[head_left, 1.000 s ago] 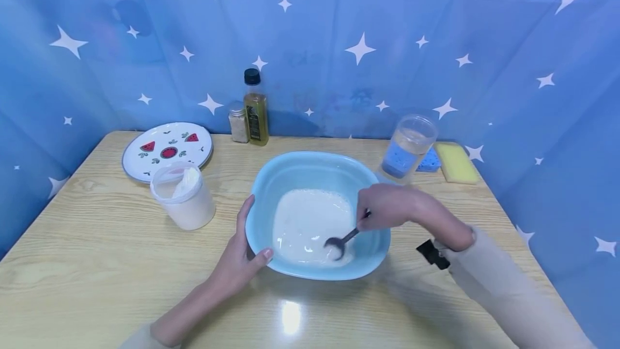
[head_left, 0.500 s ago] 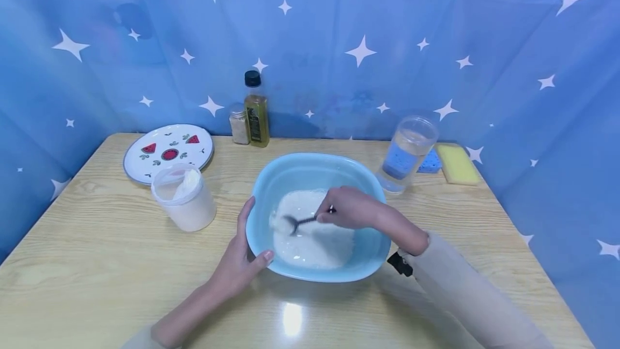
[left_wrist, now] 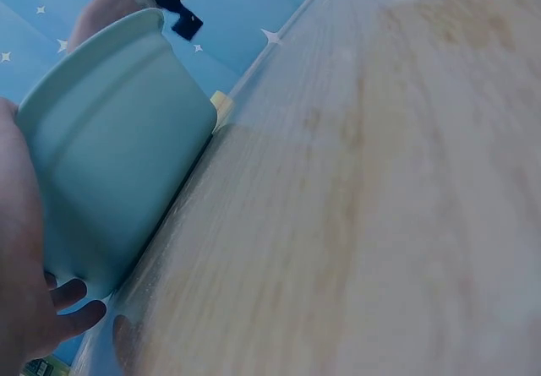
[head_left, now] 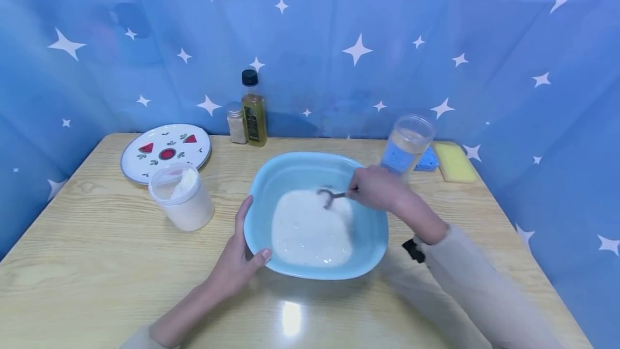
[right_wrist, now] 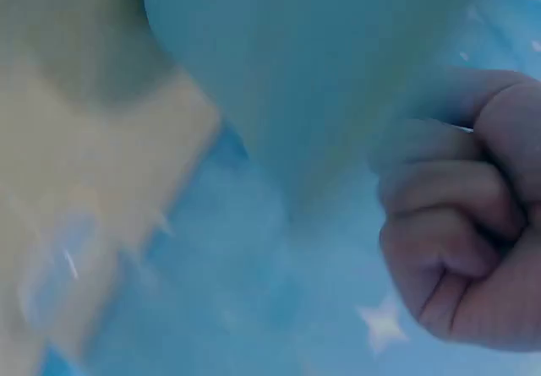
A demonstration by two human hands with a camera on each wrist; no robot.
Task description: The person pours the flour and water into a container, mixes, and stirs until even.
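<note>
A light blue basin [head_left: 315, 165] stands on the table in the head view, with white, milky liquid [head_left: 310, 230] in its bottom. My left hand [head_left: 234, 257] holds its left side, thumb at the rim and fingers along the outer wall. In the left wrist view several fingertips of the left hand [left_wrist: 34, 308] show beside the lower wall of the basin [left_wrist: 118, 148]. Above the basin's right part, my right hand [head_left: 380, 190] grips the handle of a dark spoon [head_left: 334, 196], blurred by motion. Curled fingers of the right hand [right_wrist: 448, 215] appear in the right wrist view; the spoon is hidden there.
Left of the basin stands an open white tub [head_left: 191, 209], in front of a watermelon-patterned plate [head_left: 138, 163]. An oil bottle [head_left: 255, 120] and a small shaker jar [head_left: 237, 127] stand at the back. A clear cup [head_left: 411, 136], a blue sponge [head_left: 427, 161] and a yellow sponge [head_left: 454, 162] are at the back right.
The spoon in my right hand goes from the basin's front right to its left, then to the back right. My left hand stays on the basin, which keeps its place.
</note>
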